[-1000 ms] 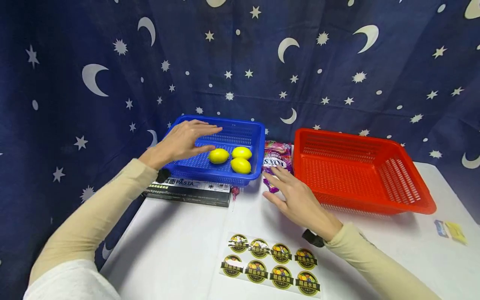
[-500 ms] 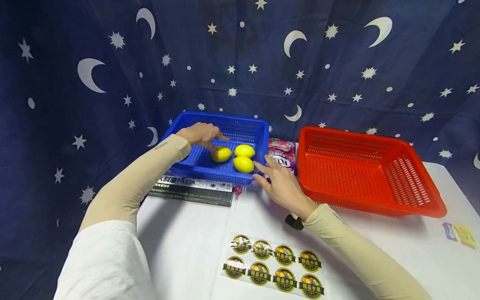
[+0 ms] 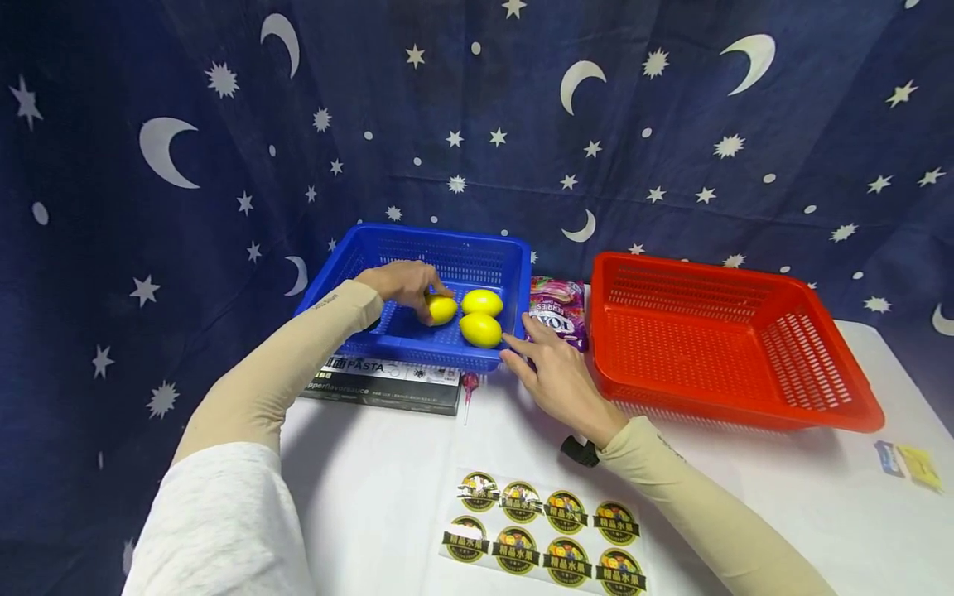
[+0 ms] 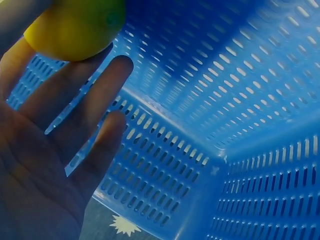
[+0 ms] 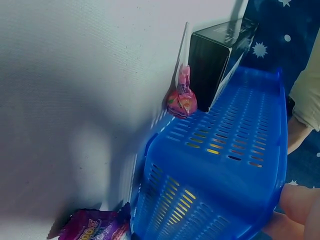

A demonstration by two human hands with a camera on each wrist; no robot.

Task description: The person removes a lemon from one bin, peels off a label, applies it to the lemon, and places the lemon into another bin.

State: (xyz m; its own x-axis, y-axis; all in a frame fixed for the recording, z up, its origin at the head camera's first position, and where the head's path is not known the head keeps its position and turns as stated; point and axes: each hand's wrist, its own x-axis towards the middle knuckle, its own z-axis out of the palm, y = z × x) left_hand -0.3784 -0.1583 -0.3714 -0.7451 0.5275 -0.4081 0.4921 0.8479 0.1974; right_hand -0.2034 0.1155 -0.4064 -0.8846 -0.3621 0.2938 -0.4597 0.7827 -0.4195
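Left hand (image 3: pixel 406 283) down inside the blue basket (image 3: pixel 425 353), at the left of the table (image 3: pixel 373 497); thumb and index finger pinch the leftmost lemon (image 3: pixel 443 310), the other fingers extended and apart in the left wrist view; whether that lemon touches the basket floor, cannot tell; two more inside, a far lemon (image 3: pixel 481 303) and a near lemon (image 3: pixel 480 329), both just right of the held one.

Right hand (image 3: pixel 561 379) at the near right corner of the same basket, fingers apart, fingertips touching the rim; cannot tell whether they pinch it; dark band (image 3: pixel 580 452) at that wrist, beige sleeves on both arms.

Black box (image 3: pixel 402 393), lettered PASTA, lies along the near side of the blue basket; wrapped lollipop (image 3: pixel 469 382) just right of the box end, stick pointing near; purple packet (image 3: pixel 557 310) between the blue basket and the red basket (image 3: pixel 686 356), which stands to the right; sticker sheet (image 3: pixel 544 526), two rows of round labels, flat at the near middle; small yellow packet (image 3: pixel 918 468) at far right of the scene; dark blue curtain (image 3: pixel 477 99), moons and stars, behind all.
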